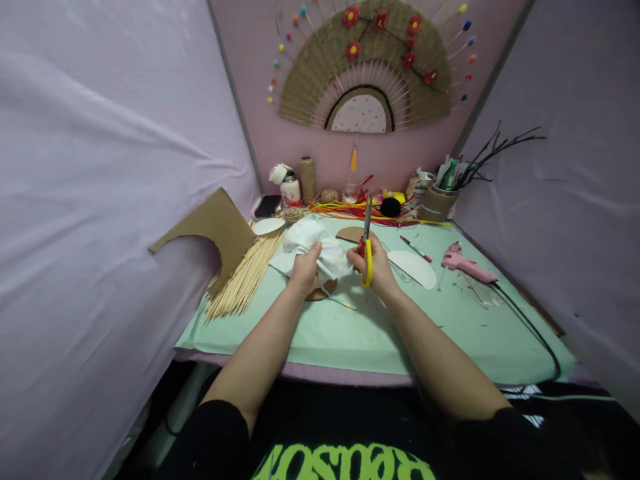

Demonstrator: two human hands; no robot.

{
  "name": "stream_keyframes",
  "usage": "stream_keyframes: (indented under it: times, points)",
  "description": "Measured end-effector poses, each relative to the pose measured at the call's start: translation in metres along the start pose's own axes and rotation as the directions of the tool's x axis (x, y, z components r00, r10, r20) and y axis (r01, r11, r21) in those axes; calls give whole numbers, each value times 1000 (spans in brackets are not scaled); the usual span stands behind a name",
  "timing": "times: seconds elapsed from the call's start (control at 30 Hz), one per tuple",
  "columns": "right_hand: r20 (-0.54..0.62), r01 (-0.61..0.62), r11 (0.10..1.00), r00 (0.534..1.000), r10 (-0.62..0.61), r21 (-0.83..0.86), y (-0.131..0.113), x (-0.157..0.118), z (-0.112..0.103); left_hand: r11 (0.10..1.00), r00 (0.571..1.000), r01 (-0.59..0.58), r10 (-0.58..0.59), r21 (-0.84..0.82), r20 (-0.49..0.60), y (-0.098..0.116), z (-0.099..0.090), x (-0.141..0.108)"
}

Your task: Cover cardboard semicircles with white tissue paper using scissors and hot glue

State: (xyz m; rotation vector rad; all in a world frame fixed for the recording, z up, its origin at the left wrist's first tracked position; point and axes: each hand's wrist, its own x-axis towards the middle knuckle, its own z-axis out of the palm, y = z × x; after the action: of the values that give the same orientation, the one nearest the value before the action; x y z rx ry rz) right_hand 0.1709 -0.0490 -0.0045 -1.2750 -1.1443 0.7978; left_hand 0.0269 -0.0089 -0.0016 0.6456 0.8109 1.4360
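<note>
The left hand (306,270) pinched the white cloth (304,235), probably for steadiness, while the right hand (383,272), just beside, grasped 1 scissors (369,265), blades pointing forward.

- Here we are at the wearer's head, one camera looking forward and down over the table (350,340)!
- Closest of all, the shirt (350,407) fills the bottom edge, seen from above.
- Up from there go the left arm (265,347) and right arm (440,347), both hands landing near mid-frame, close enough to read clearly.
- Farther off, the back wall (425,150) faces the lens, its fan (365,40) clipped by the top edge.
- And it's a wide view, folks, with the left wall (110,167) and right wall (560,133) flanking the table!
</note>
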Motion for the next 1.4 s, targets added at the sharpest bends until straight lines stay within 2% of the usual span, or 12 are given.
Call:
stream_keyframes:
  times: [0.17, 0.3, 0.4, 0.53, 0.67, 0.77, 0.9, 1.13, 1.4]
  points:
    - [50, -56, 971, 996, 70, -233, 7, 5, -7, 986, 988, -125, 113, -108, -109, 19, -9, 16]
    - [129, 6, 894, 990, 58, -447, 3, 5, -13, 962, 970, -210, 183, -177, -161, 35, -17, 27]
    - [185, 82, 842, 983, 22, -534, -1, 5, -17, 947, 965, -239, 207, -216, -161, 42, -21, 29]
    - [296, 106, 860, 953, 55, -499, -5, 5, -22, 945, 979, -194, 169, -263, -116, 47, -22, 28]
    - [432, -41, 939, 881, 196, -342, -18, -2, -25, 949, 989, -144, 136, -280, -48, 50, -23, 27]
    - [495, -141, 952, 827, 265, -273, -30, -9, -25, 951, 991, -132, 131, -279, -24, 50, -24, 27]
    - [490, -166, 947, 824, 286, -274, -36, -12, -26, 955, 993, -115, 119, -273, 1, 49, -25, 28]
    - [489, -198, 938, 811, 320, -286, -31, -9, -27, 957, 996, -91, 89, -274, -22, 46, -26, 30]
    - [494, -192, 940, 811, 314, -282, -37, -12, -26, 963, 997, -77, 78, -259, -6, 46, -28, 31]
